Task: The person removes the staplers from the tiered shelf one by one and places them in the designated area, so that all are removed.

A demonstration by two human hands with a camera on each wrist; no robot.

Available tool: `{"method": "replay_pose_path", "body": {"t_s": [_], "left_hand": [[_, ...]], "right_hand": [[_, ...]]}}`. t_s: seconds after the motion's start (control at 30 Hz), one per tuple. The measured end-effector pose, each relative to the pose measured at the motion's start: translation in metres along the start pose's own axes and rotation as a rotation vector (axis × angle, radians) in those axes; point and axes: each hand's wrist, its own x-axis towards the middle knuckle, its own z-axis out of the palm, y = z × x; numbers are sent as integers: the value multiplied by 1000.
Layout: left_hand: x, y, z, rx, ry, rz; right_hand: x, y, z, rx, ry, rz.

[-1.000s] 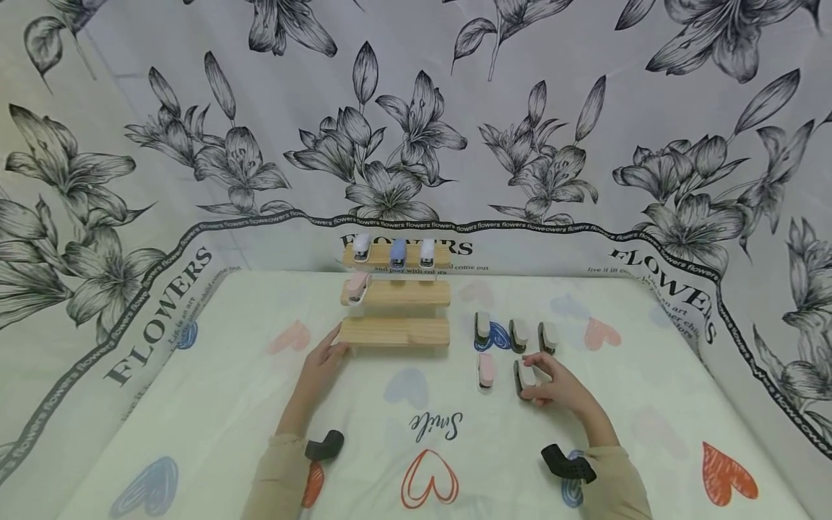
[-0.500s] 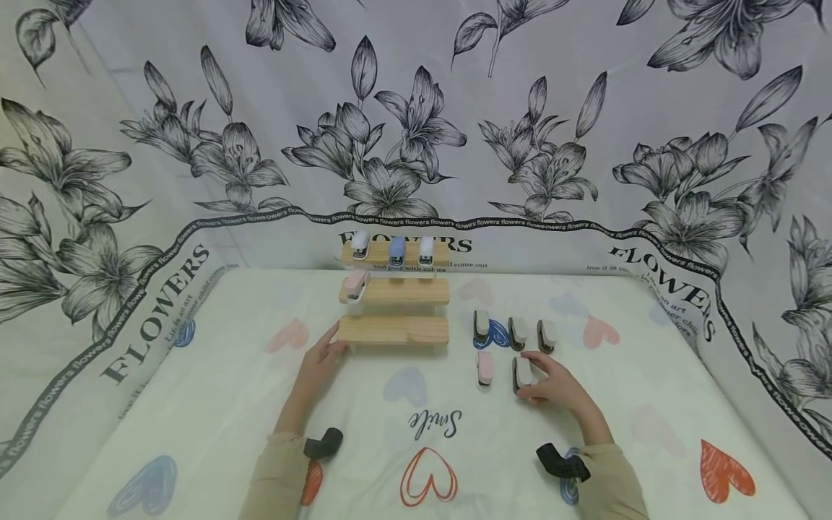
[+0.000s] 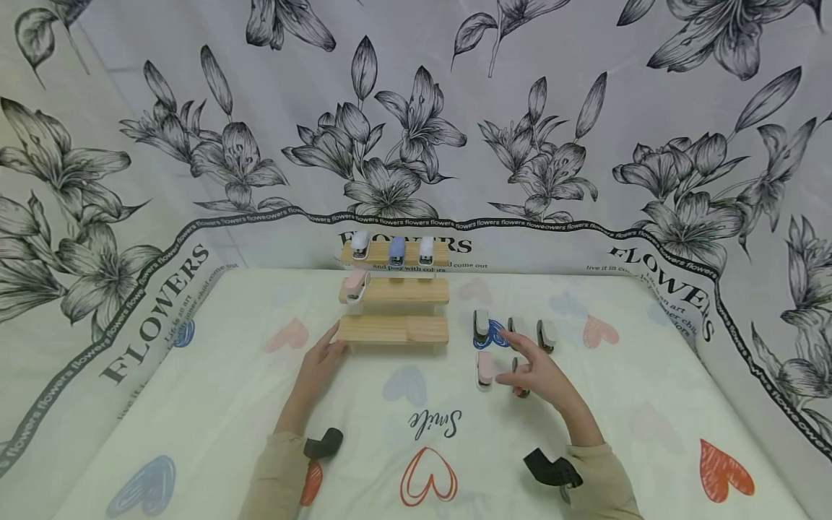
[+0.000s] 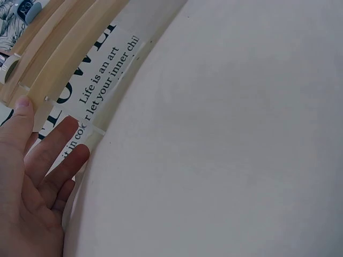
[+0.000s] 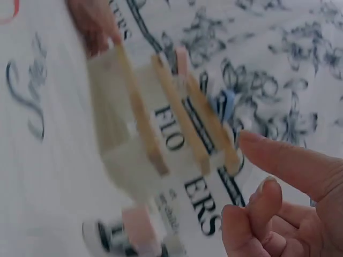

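Right hand (image 3: 538,372) — empty, thumb and forefinger apart — hovers beside a pink stapler (image 3: 484,368), while the left hand (image 3: 323,357) pinches one end of the front shelf (image 3: 393,330).

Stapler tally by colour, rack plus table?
White or pale grey staplers: 5
Pink staplers: 2
Blue stapler: 1
Mostly hidden stapler behind the right hand, colour unclear: 1
Total: 9

Four staplers (image 3: 397,250) on the tiered rack (image 3: 383,330); right of it, apparently five more.
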Motion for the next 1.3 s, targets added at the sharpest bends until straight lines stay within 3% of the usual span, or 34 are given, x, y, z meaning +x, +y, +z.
{"method": "replay_pose_path", "body": {"t_s": [0.1,0.2,0.27,0.43,0.57,0.7,0.83,0.93,1.03,1.2,1.3], "left_hand": [[-1,6,2,-8,1,5],[0,6,4,-12,-3,-18],[4,-5,6,-2,5,-27],[4,-4,8,-7,-10,-26],[5,-2,10,-6,-15,-24],[6,0,9,-5,-11,-14],[4,-1,5,13,-15,-13],[-1,-3,2,32,-14,-33],[-4,-4,-2,29,-5,-49],[-1,-3,-2,-9,8,12],[1,-5,-1,-28,8,10]], "right_hand": [[5,-35,23,56,-45,-81],[24,-55,48,104,-69,-106],[42,-58,64,144,-70,-102],[80,-59,93,244,-39,-33],[99,-52,105,310,25,-50],[117,-49,115,271,79,-105],[139,-52,126,194,81,-75],[156,-54,138,200,58,-53],[170,-59,148,242,33,-29],[182,-70,153,336,59,2],[185,-74,160,338,63,19]]}}
